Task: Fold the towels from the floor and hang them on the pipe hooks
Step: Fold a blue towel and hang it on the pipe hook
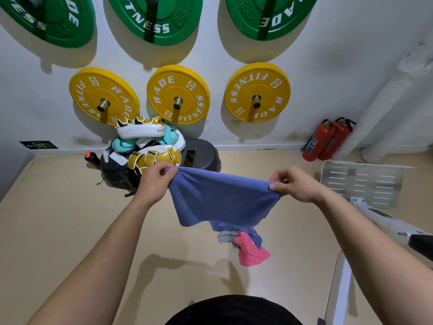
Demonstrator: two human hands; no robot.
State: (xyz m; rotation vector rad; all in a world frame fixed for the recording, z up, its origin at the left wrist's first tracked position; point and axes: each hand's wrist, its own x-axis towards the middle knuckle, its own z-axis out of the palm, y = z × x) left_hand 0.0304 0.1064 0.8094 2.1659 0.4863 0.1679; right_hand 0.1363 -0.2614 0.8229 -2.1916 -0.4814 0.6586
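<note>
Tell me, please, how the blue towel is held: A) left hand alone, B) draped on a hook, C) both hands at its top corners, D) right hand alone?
C: the left hand and right hand each pinch a top corner of the blue towel, spread between them.

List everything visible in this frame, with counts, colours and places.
Held towel: one, blue, hanging between both hands.
Floor towels: small heap, pink, grey and blue, on the floor below the held towel.
Green plates: three, green, top row on the wall.
Yellow plates: three, yellow, lower row on the wall.
Fire extinguishers: two, red, against the wall, right.
Boxing pads: a pile, white-gold and teal, by the wall.
Phone: one, black, just right of the pads.
Perforated panel: one, white, on the floor, right.
Left hand: pinches the towel's top left corner.
Right hand: pinches its top right corner.
</note>
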